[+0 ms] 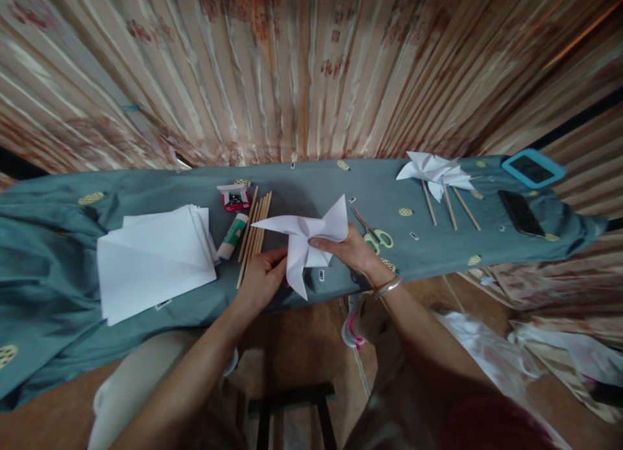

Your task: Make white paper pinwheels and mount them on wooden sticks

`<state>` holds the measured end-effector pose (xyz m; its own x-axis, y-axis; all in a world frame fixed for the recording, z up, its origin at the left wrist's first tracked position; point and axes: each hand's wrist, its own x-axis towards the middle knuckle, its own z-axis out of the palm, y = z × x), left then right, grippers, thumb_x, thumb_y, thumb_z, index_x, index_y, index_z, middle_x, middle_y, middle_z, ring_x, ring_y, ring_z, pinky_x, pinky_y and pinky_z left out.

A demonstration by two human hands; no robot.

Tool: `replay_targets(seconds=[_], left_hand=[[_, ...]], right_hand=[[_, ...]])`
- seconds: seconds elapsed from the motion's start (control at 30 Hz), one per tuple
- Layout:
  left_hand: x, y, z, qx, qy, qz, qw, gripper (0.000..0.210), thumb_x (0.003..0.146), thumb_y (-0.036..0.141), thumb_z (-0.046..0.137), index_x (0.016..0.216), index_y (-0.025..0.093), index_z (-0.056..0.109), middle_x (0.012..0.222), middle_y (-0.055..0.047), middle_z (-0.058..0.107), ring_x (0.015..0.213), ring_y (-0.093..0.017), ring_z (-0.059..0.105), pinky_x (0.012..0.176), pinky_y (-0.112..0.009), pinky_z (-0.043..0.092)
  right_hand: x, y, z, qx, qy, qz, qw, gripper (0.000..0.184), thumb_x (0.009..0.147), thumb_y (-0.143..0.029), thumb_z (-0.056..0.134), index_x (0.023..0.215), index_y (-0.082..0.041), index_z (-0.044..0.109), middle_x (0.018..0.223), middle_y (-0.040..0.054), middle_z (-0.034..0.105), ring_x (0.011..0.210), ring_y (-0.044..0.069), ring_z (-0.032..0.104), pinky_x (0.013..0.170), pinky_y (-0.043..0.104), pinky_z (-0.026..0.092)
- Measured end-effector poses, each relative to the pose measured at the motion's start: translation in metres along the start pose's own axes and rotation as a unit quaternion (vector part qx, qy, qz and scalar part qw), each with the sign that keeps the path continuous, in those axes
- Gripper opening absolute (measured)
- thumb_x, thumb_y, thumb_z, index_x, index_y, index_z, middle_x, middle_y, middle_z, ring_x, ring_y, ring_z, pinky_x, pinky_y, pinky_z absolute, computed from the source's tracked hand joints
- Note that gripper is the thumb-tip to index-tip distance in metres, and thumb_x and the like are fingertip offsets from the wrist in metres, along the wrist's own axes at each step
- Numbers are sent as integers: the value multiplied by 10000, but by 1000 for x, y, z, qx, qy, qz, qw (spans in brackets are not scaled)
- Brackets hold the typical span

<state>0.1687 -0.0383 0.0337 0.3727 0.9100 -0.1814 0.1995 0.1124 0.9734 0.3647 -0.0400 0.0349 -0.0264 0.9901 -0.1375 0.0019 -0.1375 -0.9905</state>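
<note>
A white paper pinwheel (316, 228), its corners folded in to the centre, is held over the near edge of the table. My right hand (353, 249) grips its right side, the thumb pressing on the folded centre and the other fingers hidden behind the paper. At its lower left blade, my left hand (263, 278) is closed, with thumb and fingertips against the paper's edge; part of the fingertips is hidden. Several wooden sticks (254, 239) lie just beyond my left hand. Scissors (374, 234) with pale green handles lie beyond my right wrist.
On the cloth-covered table (306, 184), a stack of white paper (156, 265) lies left, near a glue stick (232, 236) and a small red box (235, 198) of dark pieces. Finished pinwheels (438, 171) on sticks, a phone (520, 213) and a blue-framed device (534, 168) lie right.
</note>
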Motion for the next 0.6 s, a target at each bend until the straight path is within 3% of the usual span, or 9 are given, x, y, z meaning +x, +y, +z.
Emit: replay_targets(seconds=[0.23,0.6], left_hand=[[-3,2,-2,-84,8,-52,995,375,658,429,699,838,102,738,475,27,558,441,-104,482,477,-223,409],[-2,5,7,-220,39,-75,972,271,570,361,799,663,125,704,492,27,559,455,-71,480,464,-192,395]], right_hand=[[11,-7,-16,56,17,-6,998,362,522,-358,873,795,-152,756,821,35,758,698,161,659,677,296,535],[18,-17,-18,106,9,-21,994,360,546,-354,873,825,-158,758,839,28,764,701,140,663,717,282,533]])
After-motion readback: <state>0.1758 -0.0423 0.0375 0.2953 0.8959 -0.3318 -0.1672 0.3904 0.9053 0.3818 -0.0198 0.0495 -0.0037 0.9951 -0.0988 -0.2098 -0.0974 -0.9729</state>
